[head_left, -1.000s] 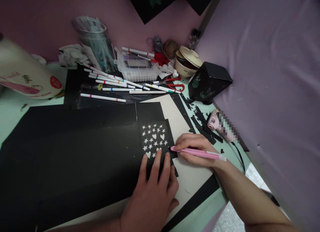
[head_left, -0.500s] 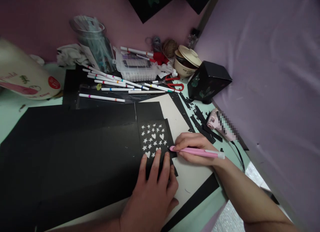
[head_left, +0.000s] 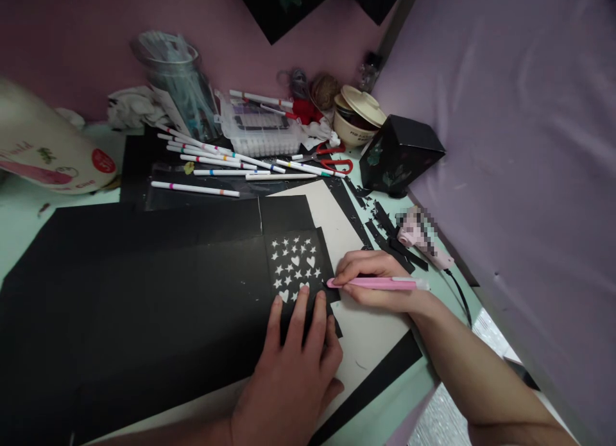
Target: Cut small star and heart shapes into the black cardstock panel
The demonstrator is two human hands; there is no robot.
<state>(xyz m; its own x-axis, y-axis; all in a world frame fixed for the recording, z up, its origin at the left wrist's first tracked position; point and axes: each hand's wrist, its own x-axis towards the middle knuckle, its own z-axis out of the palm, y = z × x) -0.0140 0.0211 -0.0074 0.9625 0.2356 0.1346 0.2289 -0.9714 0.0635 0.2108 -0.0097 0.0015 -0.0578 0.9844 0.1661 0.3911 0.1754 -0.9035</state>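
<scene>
A large sheet of black card (head_left: 144,292) lies across the table, with white star and heart shapes (head_left: 294,261) grouped near its right end. My left hand (head_left: 298,362) rests flat on that end, fingers spread, the fingertips covering some of the lower shapes. Pinched in my right hand (head_left: 373,279) is a slim pink craft knife (head_left: 385,283), held like a pen. Its dark tip meets the black card just right of the shapes, close to my left fingertips. Pale board (head_left: 366,343) shows under the card and beneath my right hand.
Several white markers (head_left: 195,188) lie behind the card, near red-handled scissors (head_left: 337,166) and a clear plastic case (head_left: 262,135). A black box (head_left: 403,154), black paper scraps (head_left: 385,237) and a pink corded tool (head_left: 426,240) stand to the right. A large bottle (head_left: 52,144) is at left.
The back end of the craft knife has tipped slightly upward in the view as my right hand shifts a little. My left hand stays in place on the card.
</scene>
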